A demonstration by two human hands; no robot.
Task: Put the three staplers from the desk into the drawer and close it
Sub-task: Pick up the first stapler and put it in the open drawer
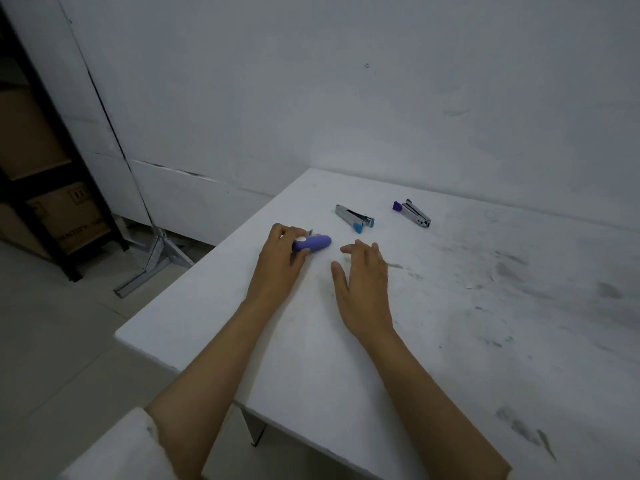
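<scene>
Left hand [282, 258] on the purple stapler [311, 243] near the left edge of the surface [311, 375]. Our fingers [282, 232] curl over its rear end and the thumb presses from the near side, so the grip looks closed on it, though we cannot tell if it has left the surface. Right hand [363, 282] hovers just beside, palm down, fingers spread and slack, holding nothing.

Two more staplers lie further back, well apart from both hands: the blue stapler [356, 219] in the middle, sprung open with its metal arm splayed, and the violet stapler [412, 211] to the right, nearer the wall [346, 81]. No drawer in view; we judge it sits under the surface, out of frame.

Handling notes: all three look small, rigid and light, easy for one hand. The purple one has a smooth rounded plastic shell, likely a bit slippery, so we pinch across its sides at mid-body rather than at the tip. The other two show bare metal and hinged parts; we judge the blue one may flop at the hinge if lifted by one arm, so better to fold it or grasp at the hinge end. Nothing fragile here. All three are yet to be stowed.
</scene>
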